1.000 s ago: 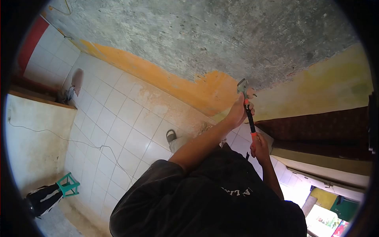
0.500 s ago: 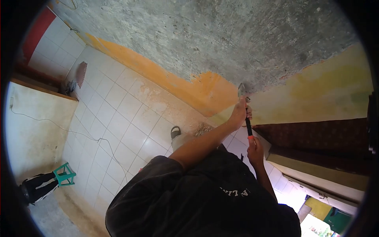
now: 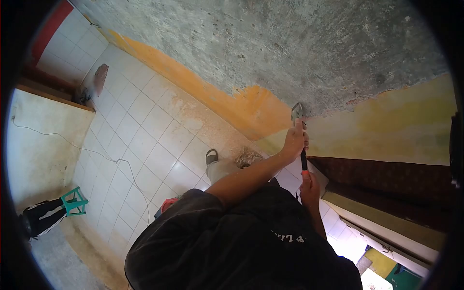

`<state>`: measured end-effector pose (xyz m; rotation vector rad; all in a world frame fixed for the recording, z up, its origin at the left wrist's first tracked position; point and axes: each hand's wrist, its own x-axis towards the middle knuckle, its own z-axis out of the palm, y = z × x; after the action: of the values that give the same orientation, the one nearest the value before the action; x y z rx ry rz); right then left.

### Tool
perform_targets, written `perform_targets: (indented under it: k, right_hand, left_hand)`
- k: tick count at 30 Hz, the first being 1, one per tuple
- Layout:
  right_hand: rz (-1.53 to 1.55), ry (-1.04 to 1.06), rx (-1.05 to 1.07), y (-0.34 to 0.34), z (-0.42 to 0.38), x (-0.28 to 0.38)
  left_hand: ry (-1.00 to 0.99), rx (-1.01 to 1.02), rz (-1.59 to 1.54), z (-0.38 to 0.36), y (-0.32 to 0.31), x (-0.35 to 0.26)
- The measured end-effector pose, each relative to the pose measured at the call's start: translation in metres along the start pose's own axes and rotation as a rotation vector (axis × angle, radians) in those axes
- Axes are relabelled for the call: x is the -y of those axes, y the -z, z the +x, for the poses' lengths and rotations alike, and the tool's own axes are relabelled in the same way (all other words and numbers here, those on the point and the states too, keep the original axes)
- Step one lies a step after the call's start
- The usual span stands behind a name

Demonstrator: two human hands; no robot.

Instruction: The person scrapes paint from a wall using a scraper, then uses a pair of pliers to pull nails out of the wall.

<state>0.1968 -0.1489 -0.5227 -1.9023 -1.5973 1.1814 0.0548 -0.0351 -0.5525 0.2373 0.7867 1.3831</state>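
Observation:
A long-handled scraper (image 3: pixel 297 113) lies with its metal head against the wall, near the ragged border between bare grey plaster (image 3: pixel 270 53) and the painted strip. My left hand (image 3: pixel 294 140) is closed around the black handle just behind the head, one finger stretched along it. Lower down, my right hand (image 3: pixel 310 187) grips the handle's end, beside an orange-red band. Orange paint (image 3: pixel 261 108) remains left of the scraper head, and pale yellow-green paint (image 3: pixel 386 116) runs to its right. Below it, a heap of scrapings (image 3: pixel 247 157) lies on the floor at the wall's foot.
A dark brown cloth-like surface (image 3: pixel 382 186) stands along the wall at right. A thin cable (image 3: pixel 133 176) crosses the white floor tiles (image 3: pixel 159 154). A green stool (image 3: pixel 75 202) with dark clothing (image 3: pixel 43 217) beside it stands at lower left. A red item (image 3: pixel 168 204) shows by my sleeve.
The view has shifted slightly, and a red item now shows beside my sleeve. The scraper head looks turned a little, showing more of its face. Both hands keep their hold on the handle.

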Motion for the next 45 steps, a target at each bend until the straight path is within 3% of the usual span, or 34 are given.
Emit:
perform_targets:
  k: [13, 19, 21, 23, 25, 27, 32, 35, 38, 40, 43, 45]
  right_hand:
    - [0.025, -0.022, 0.004, 0.034, -0.003, -0.005]
    - [-0.163, 0.249, -0.059, 0.015, 0.014, 0.019]
    - [-0.136, 0.24, -0.033, 0.015, 0.003, 0.016]
    - [-0.05, 0.024, -0.046, 0.02, -0.006, -0.001]
    - [-0.094, 0.047, -0.043, 0.021, -0.009, 0.002]
    - [-0.185, 0.232, -0.113, 0.013, -0.007, -0.004]
    - [-0.074, 0.006, -0.07, 0.03, -0.009, -0.007]
    - [-0.133, 0.171, -0.126, 0.017, -0.003, -0.005]
    - [-0.195, 0.121, -0.11, 0.008, -0.004, 0.008]
    - [-0.073, 0.008, -0.106, 0.009, -0.011, 0.006]
    - [-0.12, -0.045, -0.089, 0.02, -0.019, 0.013]
    - [-0.12, 0.018, -0.098, 0.008, -0.015, 0.01]
  left_hand:
    - [0.113, 0.083, -0.111, -0.012, -0.022, -0.005]
    - [0.043, 0.043, -0.124, 0.01, 0.004, -0.022]
    - [0.001, 0.04, -0.05, -0.002, -0.002, -0.017]
    - [0.113, 0.058, -0.085, -0.008, -0.012, -0.004]
    - [0.07, 0.071, -0.07, -0.01, -0.01, -0.002]
    - [0.073, 0.112, -0.074, -0.006, -0.005, -0.003]
    - [0.065, 0.07, -0.078, -0.013, -0.018, 0.001]
    - [0.05, 0.062, -0.057, -0.002, -0.008, -0.007]
    - [0.009, 0.048, -0.019, 0.0, -0.004, -0.01]
    - [-0.001, 0.033, 0.011, -0.003, -0.005, -0.005]
    - [0.078, 0.084, -0.064, -0.003, -0.013, 0.003]
    - [0.095, 0.042, -0.031, -0.002, -0.006, -0.003]
